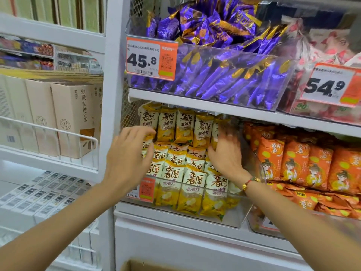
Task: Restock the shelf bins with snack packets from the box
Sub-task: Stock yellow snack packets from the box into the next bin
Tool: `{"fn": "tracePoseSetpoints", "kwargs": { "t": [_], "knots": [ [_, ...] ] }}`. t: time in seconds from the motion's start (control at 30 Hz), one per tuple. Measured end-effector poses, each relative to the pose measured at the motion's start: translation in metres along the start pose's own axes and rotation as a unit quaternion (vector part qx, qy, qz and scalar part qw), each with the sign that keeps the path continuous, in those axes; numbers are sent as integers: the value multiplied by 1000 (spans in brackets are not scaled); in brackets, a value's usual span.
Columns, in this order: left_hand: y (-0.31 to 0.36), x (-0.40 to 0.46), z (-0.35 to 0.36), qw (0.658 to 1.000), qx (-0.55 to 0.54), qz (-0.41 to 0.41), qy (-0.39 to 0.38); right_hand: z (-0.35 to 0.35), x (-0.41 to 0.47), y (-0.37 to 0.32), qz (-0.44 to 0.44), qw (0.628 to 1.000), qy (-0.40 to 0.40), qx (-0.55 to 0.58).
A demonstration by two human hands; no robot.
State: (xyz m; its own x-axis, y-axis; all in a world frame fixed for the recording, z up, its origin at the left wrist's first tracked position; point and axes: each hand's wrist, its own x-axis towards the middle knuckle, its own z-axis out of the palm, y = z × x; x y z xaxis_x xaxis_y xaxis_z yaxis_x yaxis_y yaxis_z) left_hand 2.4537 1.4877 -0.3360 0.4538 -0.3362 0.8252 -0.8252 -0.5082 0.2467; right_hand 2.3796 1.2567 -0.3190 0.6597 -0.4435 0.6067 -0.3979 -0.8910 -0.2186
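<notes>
Yellow-and-white snack packets (192, 180) stand in tight rows inside a clear plastic bin (230, 218) on the lower shelf. My left hand (130, 155) reaches into the bin's left end; its curled fingers and thumb pinch a yellow packet (145, 144) there. My right hand (224, 155), with a beaded bracelet on the wrist, lies against the right end of the upper row. Its fingers point up, blurred, touching the packets. A corner of the cardboard box (136, 266) shows at the bottom edge.
Orange snack packets (297, 163) fill the bin to the right. On the shelf above, a bin holds purple packets (220, 79), with price tags 45.8 (151, 59) and 54.9 (330, 86). White wire racks with beige cartons (72, 118) stand to the left.
</notes>
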Motion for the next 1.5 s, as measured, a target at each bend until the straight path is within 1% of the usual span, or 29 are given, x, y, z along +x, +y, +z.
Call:
{"fn": "tracePoseSetpoints", "kwargs": {
  "t": [0.03,0.1,0.17,0.23,0.33,0.47,0.57,0.67,0.77,0.83,0.87,0.93,1.0,1.03,1.1,1.13,1.2,1.23,1.27,1.3,1.37,1.43,1.5],
  "knots": [
    [5,10,10,999,9,12,-29,1,1,0,-48,998,-3,-32],
    [10,31,34,992,44,16,-116,6,7,1,-102,991,-39,-83],
    [9,48,58,973,98,-2,-207,12,11,0,-109,987,-76,-95],
    [4,59,78,957,127,-15,-261,20,11,0,-96,987,-104,-76],
    [-5,62,93,946,137,-11,-293,25,12,1,-84,985,-133,-69],
    [-16,59,94,941,125,3,-314,21,18,6,-84,975,-199,-53],
    [-18,59,96,936,134,4,-324,24,19,8,-77,972,-213,-59],
    [-15,60,97,933,147,-3,-328,28,18,3,-70,972,-215,-65],
    [-10,65,91,931,149,-15,-332,21,22,-1,-59,965,-244,-78],
    [-4,66,86,937,153,-17,-313,11,24,-3,-58,962,-251,-86],
    [1,63,82,947,152,-8,-284,6,22,-4,-66,964,-244,-87],
    [15,48,68,972,124,17,-200,-8,6,-4,-98,968,-217,-73],
    [28,22,51,988,82,53,-122,-25,-23,-1,-138,971,-194,-27],
    [33,7,44,991,58,71,-96,-35,-41,2,-156,970,-185,8],
    [45,-19,29,990,18,106,-87,-56,-77,10,-190,966,-161,72],
    [51,-29,24,987,7,128,-96,-66,-95,16,-206,963,-147,92],
    [66,-40,13,980,-11,167,-112,-83,-131,33,-221,960,-132,108],
    [73,-45,8,978,-24,174,-112,-89,-146,41,-222,959,-141,107],
    [81,-50,3,977,-38,176,-111,-93,-160,50,-222,956,-166,98],
    [87,-56,0,976,-53,179,-110,-95,-172,57,-214,950,-211,79],
    [95,-75,2,971,-75,189,-123,-88,-191,71,-195,926,-322,31],
    [101,-105,17,964,-84,184,-169,-65,-210,90,-197,890,-412,-21],
    [105,-142,41,955,-91,158,-235,-35,-227,109,-189,849,-489,-66]
  ]
}}
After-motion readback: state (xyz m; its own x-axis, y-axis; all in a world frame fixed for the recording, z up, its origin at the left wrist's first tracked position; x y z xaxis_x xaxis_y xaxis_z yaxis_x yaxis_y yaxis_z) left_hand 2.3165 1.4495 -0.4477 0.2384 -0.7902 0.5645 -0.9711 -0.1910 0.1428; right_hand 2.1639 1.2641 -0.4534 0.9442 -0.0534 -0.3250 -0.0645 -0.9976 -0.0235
